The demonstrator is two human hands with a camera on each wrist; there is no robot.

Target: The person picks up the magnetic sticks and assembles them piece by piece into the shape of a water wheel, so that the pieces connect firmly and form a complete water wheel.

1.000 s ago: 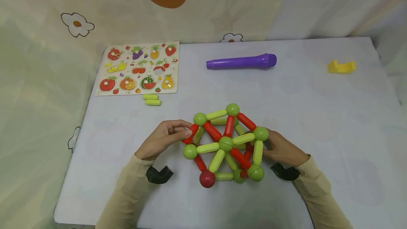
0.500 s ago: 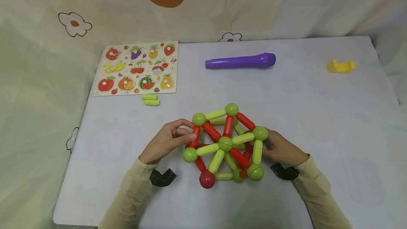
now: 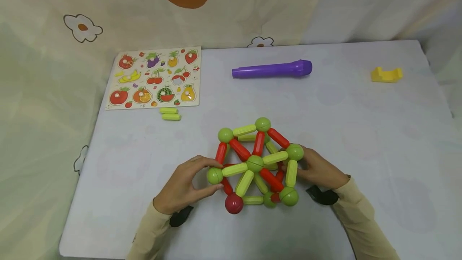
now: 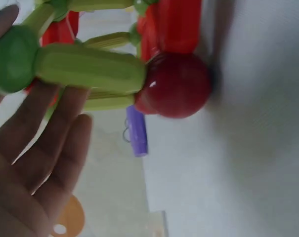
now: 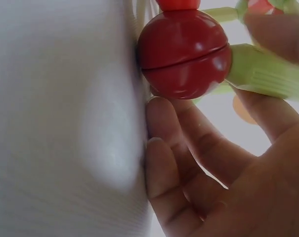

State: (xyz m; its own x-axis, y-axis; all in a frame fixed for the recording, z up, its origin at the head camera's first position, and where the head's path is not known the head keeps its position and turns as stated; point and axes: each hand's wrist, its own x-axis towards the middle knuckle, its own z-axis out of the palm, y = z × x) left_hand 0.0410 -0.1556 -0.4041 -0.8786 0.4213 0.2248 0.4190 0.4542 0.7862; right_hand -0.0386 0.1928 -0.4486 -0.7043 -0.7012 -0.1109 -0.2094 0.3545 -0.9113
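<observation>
A ball-and-stick building toy [image 3: 255,163], a frame of green and red sticks and balls, stands on the table between both hands. At its left side, the left hand [image 3: 178,187] pinches a green ball [image 3: 215,175] with thumb and index finger. In the left wrist view, this hand's other fingers [image 4: 65,148] stretch out below a green stick [image 4: 90,66] that joins a red ball [image 4: 178,85]. The right hand [image 3: 323,169] grips the toy's right side, its fingertips partly hidden behind it. The right wrist view has its fingers around a green stick [image 5: 268,74], beside another red ball [image 5: 185,54].
Two loose green sticks [image 3: 170,114] lie below a wooden fruit puzzle [image 3: 153,77] at the back left. A purple toy microphone [image 3: 272,69] is at the back middle, and a yellow notched block [image 3: 386,75] at the back right. Fabric hangs behind the table [image 3: 361,123].
The left hand first tilted a red side stick inward to stand between two green balls, then left it and slid toward me onto the lower green ball. The right hand keeps its place.
</observation>
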